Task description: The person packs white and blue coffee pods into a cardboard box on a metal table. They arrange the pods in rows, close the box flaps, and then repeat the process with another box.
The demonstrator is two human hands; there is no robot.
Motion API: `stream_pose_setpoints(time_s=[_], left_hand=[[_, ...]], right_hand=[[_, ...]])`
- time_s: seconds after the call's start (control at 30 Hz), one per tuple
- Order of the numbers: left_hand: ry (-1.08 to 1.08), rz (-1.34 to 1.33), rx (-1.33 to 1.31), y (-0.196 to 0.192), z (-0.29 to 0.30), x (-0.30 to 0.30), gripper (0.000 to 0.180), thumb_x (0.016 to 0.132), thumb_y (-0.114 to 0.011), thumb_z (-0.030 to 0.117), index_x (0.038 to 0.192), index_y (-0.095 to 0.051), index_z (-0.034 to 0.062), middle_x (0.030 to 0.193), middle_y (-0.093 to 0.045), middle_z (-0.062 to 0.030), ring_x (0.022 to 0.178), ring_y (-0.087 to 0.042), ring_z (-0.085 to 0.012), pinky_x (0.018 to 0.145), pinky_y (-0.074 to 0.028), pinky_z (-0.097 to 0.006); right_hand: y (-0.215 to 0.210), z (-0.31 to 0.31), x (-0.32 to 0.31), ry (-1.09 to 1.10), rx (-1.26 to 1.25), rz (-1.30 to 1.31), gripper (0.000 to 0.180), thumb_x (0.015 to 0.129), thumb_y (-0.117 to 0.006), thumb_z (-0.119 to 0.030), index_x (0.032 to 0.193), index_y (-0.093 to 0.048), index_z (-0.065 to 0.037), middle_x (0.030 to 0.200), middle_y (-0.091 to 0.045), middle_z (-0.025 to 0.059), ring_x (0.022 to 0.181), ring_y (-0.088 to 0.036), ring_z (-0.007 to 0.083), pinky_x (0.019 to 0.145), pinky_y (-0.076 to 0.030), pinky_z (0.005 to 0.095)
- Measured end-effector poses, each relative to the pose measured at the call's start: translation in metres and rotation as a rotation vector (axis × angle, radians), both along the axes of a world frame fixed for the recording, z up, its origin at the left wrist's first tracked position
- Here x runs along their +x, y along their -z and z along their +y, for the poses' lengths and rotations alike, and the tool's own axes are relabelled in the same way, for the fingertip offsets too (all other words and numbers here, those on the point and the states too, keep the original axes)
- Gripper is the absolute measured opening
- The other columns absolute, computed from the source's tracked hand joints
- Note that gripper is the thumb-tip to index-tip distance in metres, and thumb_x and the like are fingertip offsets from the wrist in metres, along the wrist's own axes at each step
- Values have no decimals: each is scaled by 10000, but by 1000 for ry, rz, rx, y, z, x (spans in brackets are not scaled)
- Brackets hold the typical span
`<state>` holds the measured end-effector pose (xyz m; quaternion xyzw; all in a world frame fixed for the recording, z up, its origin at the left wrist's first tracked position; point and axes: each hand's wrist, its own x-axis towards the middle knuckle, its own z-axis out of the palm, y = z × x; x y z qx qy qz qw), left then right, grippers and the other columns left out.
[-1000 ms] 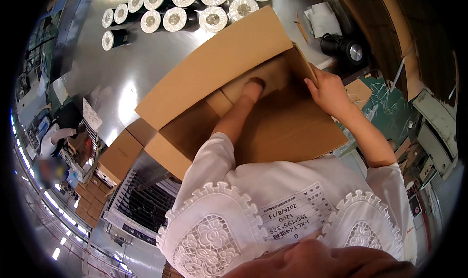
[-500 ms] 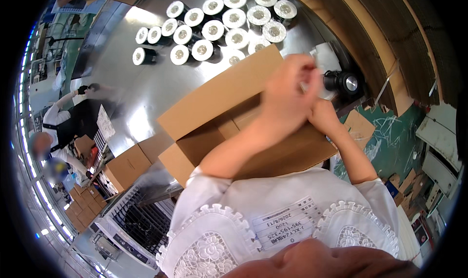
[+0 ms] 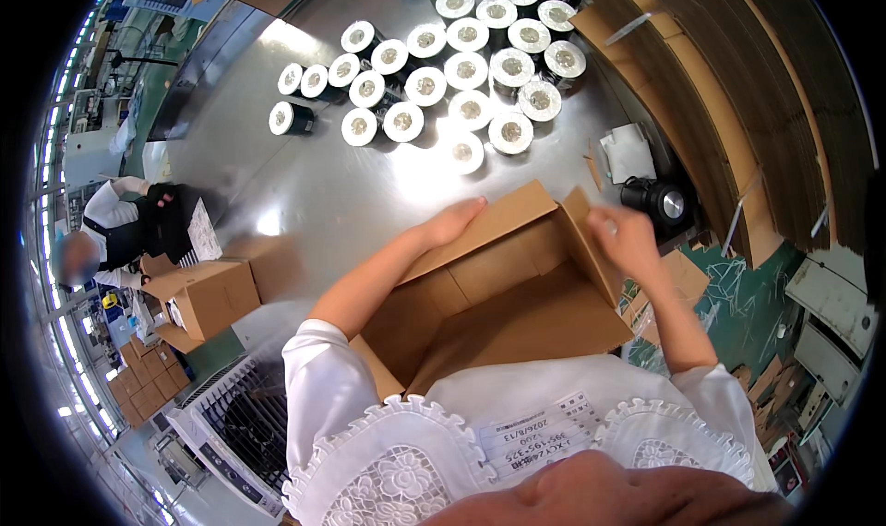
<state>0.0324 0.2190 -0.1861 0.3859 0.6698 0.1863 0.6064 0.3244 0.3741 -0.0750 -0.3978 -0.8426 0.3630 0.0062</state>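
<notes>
An open-topped brown cardboard box (image 3: 498,318) stands in front of me, its inside bare and its flaps up. My left hand (image 3: 452,223) lies at the outer side of the far flap (image 3: 498,226), fingers together and partly hidden behind it. At the right-hand flap (image 3: 591,249) is my right hand (image 3: 629,238), its fingers curled against the flap's edge and slightly blurred. Beyond the box, several dark cylindrical reels with silvery white round ends (image 3: 425,87) stand on the shiny metal table (image 3: 346,180).
Stacked flat cardboard (image 3: 775,92) rises along the right. Near it lie a black round-ended device (image 3: 666,201) and a white cloth-like item (image 3: 629,150). At the left, another person (image 3: 111,221) works beside a carton (image 3: 217,297). A slatted machine (image 3: 240,420) stands lower left.
My hands have parted: the left moved left to the far flap, the right stayed near the right side. The box has turned, showing more of its inside.
</notes>
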Motion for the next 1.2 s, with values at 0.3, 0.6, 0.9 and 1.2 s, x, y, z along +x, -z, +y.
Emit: stream_pose_setpoints(time_s=[0.3, 0.6, 0.9, 1.2], left_hand=[[637, 951, 631, 57, 81, -55, 507, 751, -632, 140, 1246, -585, 239, 1406, -391, -156, 1308, -355, -339, 1094, -254, -520], [750, 976, 327, 65, 124, -59, 293, 700, -697, 229, 992, -720, 217, 1250, -473, -111, 1250, -374, -294, 992, -306, -502], [-333, 798, 582, -133, 12, -150, 420, 707, -710, 150, 1126, -687, 133, 1050, -533, -73, 989, -538, -217, 835, -455, -321], [-400, 0, -4, -229, -151, -22, 319, 674, -796, 262, 929, -742, 78, 920, -625, -75, 883, -607, -187, 785, -493, -289]], right_hand=[[171, 95, -154, 63, -152, -273, 919, 764, -707, -393, 1443, -237, 11, 879, -667, 223, 723, -670, 314, 680, -538, 366], [227, 105, -148, 173, -11, 51, 715, 733, -739, -219, 1319, -386, -11, 898, -653, 248, 838, -658, 372, 742, -507, 403], [16, 163, -80, 163, -102, 438, 581, 815, -687, -17, 1337, -440, -74, 936, -666, 84, 804, -609, 96, 695, -498, 251], [-155, 28, -66, -846, 110, -64, 295, 805, -689, -166, 1086, -643, -88, 953, -657, 145, 891, -647, 339, 819, -526, 405]])
